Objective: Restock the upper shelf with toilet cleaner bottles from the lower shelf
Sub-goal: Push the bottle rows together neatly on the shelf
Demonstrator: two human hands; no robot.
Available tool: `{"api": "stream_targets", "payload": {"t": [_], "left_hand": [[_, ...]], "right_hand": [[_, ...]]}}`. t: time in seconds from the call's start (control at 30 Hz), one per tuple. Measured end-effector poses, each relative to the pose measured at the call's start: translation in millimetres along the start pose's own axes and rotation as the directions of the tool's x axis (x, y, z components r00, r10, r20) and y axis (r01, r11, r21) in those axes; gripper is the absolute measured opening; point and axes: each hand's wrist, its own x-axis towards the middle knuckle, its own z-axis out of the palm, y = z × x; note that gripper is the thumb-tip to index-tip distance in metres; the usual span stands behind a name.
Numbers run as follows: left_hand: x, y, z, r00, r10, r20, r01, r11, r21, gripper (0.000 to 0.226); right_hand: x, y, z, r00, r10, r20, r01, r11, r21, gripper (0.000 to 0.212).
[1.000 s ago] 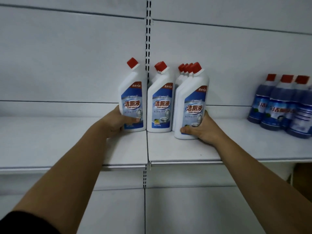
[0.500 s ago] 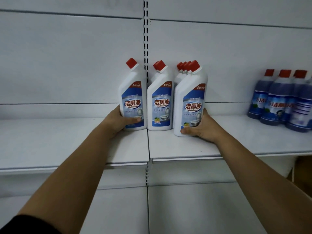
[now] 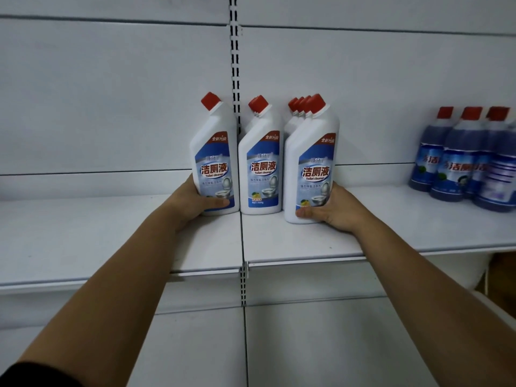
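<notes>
Toilet cleaner bottles (image 3: pixel 261 169), white with red caps, stand upright on the shelf (image 3: pixel 111 233) around the slotted post (image 3: pixel 234 51). Their labels read "洁厕液 Toilet cleaner", and one shows "NET: 500g". Your left hand (image 3: pixel 192 202) wraps the left bottle (image 3: pixel 213 152) just left of the post, thumb across its label. Your right hand (image 3: pixel 335 210) grips the front bottle (image 3: pixel 310 152) of the row right of the post. Blue bottles (image 3: pixel 460 163) stand well right.
</notes>
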Motion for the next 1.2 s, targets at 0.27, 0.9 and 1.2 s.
{"api": "stream_targets", "payload": {"t": [0.27, 0.9, 1.2], "left_hand": [[0.5, -1.5, -3.2, 1.000, -0.026, -0.005, 0.026, 0.999, 0.030, 0.063], [-32.4, 0.1, -3.1, 0.945, -0.304, -0.124, 0.269, 0.500, 0.823, 0.075], [-70.9, 11.3, 24.4, 0.998, -0.006, -0.060, 0.056, 0.437, 0.898, 0.063]], "right_hand": [[-3.0, -1.7, -2.3, 0.999, -0.002, 0.034, -0.001, 0.998, 0.064, 0.092], [-25.8, -14.8, -4.1, 0.978, 0.167, 0.122, -0.125, 0.947, -0.297, 0.063], [-62.7, -10.6, -0.8, 0.976, 0.196, -0.092, -0.213, 0.791, -0.574, 0.051]]}}
